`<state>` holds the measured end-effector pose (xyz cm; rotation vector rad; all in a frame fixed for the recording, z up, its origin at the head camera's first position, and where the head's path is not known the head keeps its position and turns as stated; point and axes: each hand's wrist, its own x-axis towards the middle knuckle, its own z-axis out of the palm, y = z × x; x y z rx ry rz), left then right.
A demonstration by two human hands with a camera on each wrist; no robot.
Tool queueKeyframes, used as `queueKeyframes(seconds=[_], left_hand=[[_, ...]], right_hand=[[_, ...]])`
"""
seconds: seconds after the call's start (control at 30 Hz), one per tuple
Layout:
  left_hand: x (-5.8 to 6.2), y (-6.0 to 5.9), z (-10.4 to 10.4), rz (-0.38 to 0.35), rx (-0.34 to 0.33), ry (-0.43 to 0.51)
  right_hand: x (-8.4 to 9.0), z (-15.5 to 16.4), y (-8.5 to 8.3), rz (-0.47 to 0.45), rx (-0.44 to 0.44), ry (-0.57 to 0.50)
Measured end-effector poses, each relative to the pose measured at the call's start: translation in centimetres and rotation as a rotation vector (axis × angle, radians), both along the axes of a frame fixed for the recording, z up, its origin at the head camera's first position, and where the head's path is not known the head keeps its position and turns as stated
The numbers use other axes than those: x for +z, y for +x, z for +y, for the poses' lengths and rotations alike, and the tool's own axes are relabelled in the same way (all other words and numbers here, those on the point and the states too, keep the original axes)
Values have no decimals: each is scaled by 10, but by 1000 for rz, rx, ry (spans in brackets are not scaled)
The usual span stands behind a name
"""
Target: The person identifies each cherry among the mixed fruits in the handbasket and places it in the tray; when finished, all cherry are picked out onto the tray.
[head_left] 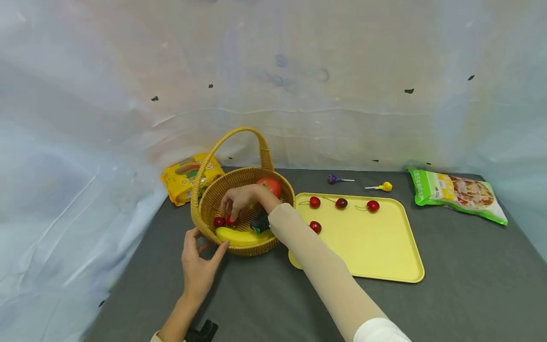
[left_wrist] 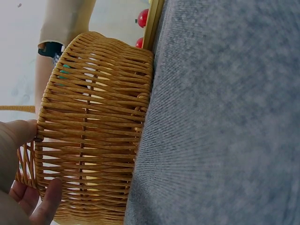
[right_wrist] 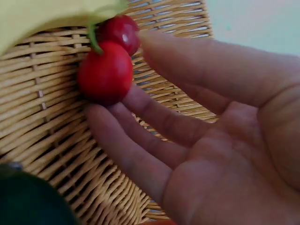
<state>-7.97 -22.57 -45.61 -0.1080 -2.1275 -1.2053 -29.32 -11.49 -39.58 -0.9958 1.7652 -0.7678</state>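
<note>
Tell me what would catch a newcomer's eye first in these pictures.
Likely the wicker basket at the table's middle: the right hand reaches inside, open fingers against two red cherries beside a banana, while the left hand touches its near rim. Just right of it, a yellow tray carries four more cherries.

Right hand [right_wrist: 220,154] fingertips touch cherry [right_wrist: 105,76] (second behind), basket [right_wrist: 56,136] floor.

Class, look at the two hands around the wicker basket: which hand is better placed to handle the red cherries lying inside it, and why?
Probably the right hand. It reaches into the round woven wicker basket, its fingers beside the two red cherries lying by the yellow banana. The left hand rests outside against the basket's wall.
</note>
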Motion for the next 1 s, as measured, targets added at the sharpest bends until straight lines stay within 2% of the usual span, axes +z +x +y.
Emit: queueKeyframes(seconds=[0.13,0.4,0.47,0.6,0.7,0.73,0.87,1.0], left_hand=[[-4,-1,-2,-20,-1,4],[-4,0,-3,-12,-6,-11],[-4,0,-3,-12,-5,-9],[14,5,8,-9,-1,-14],[28,8,17,13,-9,-22],[28,8,17,28,-14,-26],[28,7,17,87,-27,-41],[20,4,13,112,-26,-39]], right_hand=[[-2,3,1,-40,37,69],[-3,11,3,-85,141,87],[-2,15,5,-74,147,55],[4,31,5,31,129,-135],[17,58,5,156,71,-313],[22,71,5,184,42,-354],[30,132,7,184,-111,-482],[20,202,17,197,-321,-500]])
